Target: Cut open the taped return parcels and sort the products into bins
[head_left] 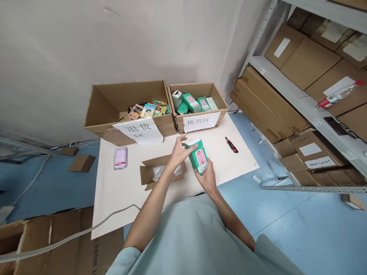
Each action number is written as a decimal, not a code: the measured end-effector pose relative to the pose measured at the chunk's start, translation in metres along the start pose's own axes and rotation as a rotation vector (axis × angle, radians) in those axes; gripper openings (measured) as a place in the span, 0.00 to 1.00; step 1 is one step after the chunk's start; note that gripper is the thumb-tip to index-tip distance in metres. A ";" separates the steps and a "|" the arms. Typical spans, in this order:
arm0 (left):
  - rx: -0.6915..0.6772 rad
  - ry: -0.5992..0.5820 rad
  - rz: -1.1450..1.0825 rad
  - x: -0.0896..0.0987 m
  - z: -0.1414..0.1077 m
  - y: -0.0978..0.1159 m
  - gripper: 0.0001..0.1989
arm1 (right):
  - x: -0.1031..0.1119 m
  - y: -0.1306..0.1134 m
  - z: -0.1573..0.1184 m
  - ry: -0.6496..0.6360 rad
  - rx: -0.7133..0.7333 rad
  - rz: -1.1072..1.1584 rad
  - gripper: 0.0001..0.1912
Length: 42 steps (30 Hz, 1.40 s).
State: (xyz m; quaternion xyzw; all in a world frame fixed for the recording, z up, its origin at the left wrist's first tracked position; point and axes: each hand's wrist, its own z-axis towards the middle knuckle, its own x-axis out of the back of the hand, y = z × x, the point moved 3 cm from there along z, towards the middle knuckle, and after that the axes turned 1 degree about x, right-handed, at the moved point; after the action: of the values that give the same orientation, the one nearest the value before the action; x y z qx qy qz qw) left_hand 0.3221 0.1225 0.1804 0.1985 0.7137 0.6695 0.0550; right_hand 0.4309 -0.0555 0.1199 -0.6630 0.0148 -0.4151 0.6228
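Green box: upright-tilted above the table [243, 141], between the small carton [146, 175] and the knife [231, 146]; held in both hands.
Right hand [208, 177]: grasping the lower end of the green box [199, 158], thumb on the front, fingers round the side.
Left hand [179, 149]: grasping the upper end, thumb across the front, fingertips by the top edge.
Steadying: the low grip should carry the weight; light pressure, as thin card would likely dent.
Top end: best worked gently with the fingertips, along the fold; a hard pull could tear a flap. Whether it is open, cannot tell.
Front face: green, with a pink picture and a paler lower part; small print unreadable.
Small carton: flaps spread, white paper [158, 172] inside; beside the left forearm.
Knife: red and black, lying well apart from the fingers; sensible there.
Right-hand big carton [179, 125]: similar green boxes [191, 102], handwritten sheet on front.
Left-hand big carton [107, 134]: colourful packs [148, 110], another handwritten sheet.
Purple item [120, 157]: flat on the table, blurred out.
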 end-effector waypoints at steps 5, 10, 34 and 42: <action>0.007 0.088 0.106 -0.035 0.017 0.007 0.35 | 0.031 0.032 0.015 -0.071 0.025 -0.007 0.40; -0.033 -0.087 0.141 -0.049 0.017 0.014 0.37 | 0.046 0.056 0.022 -0.128 0.033 0.032 0.41; -0.249 -0.152 0.271 -0.004 0.035 0.036 0.21 | 0.066 0.068 0.043 -0.285 0.120 0.121 0.42; -0.380 -0.202 0.345 -0.015 0.018 0.048 0.16 | 0.065 0.064 0.058 -0.288 0.119 0.130 0.43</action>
State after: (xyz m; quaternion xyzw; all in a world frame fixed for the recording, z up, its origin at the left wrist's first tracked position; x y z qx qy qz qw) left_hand 0.3520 0.1355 0.2230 0.3689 0.5220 0.7675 0.0474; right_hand 0.5381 -0.0579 0.1081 -0.6750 -0.0564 -0.2749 0.6823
